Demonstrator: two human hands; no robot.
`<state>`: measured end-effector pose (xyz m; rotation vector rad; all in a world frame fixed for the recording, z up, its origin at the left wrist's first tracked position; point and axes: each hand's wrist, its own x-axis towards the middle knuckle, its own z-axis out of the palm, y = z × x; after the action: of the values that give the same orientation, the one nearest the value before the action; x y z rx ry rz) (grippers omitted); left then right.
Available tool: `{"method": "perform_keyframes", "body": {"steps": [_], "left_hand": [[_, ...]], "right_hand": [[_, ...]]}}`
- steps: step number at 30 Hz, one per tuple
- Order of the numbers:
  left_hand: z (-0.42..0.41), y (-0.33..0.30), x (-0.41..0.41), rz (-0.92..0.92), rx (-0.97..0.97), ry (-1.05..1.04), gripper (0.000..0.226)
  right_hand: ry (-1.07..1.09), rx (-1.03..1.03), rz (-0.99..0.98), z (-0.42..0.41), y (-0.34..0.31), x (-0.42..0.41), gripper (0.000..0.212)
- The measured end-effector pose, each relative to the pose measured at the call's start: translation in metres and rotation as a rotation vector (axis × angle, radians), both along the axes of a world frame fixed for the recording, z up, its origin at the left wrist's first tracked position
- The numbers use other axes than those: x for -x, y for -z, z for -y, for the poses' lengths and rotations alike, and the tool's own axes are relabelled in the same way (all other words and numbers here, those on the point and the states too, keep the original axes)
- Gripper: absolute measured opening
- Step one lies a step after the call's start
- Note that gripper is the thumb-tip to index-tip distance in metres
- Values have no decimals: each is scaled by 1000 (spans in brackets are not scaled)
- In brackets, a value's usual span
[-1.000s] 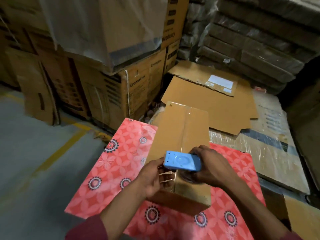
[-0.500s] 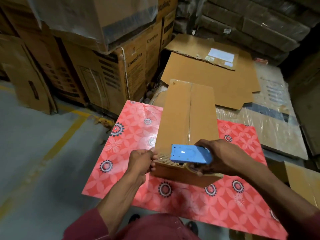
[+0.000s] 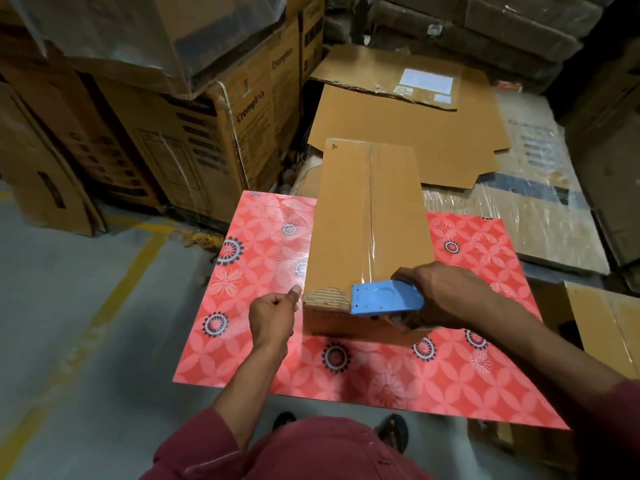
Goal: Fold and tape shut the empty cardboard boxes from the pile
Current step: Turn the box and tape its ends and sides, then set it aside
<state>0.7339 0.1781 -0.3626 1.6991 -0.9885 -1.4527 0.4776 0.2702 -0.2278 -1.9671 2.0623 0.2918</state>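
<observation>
At frame centre a long cardboard box [image 3: 369, 233] lies on the red flowered desk [image 3: 263, 271], the right hand [image 3: 446, 292] gripping a blue tape dispenser [image 3: 386, 299] at its near end, while the left hand [image 3: 272, 317], fingers curled on nothing visible, sits just beside its corner.

"Crompton" printed on side of stacked carton [image 3: 263, 109], white label on flattened cardboard [image 3: 426, 81] unreadable

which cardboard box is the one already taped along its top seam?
The long box standing on the red floral mat, under the blue tape dispenser. Clear tape runs down its centre seam; the cartons behind lie flattened.
</observation>
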Motion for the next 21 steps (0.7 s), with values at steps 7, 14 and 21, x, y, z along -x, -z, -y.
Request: {"method": "perform_keyframes", "body": {"steps": [7, 14, 21], "left_hand": [[4, 15, -6, -56, -125, 22, 36], [8, 18, -11, -33, -63, 7, 38], [3, 32, -6, -61, -144, 10, 38]], "right_hand": [[6, -46, -50, 13, -3, -13, 61], [4, -91, -89, 19, -8, -17, 70], [-30, -114, -104, 24, -6, -20, 67]]}}
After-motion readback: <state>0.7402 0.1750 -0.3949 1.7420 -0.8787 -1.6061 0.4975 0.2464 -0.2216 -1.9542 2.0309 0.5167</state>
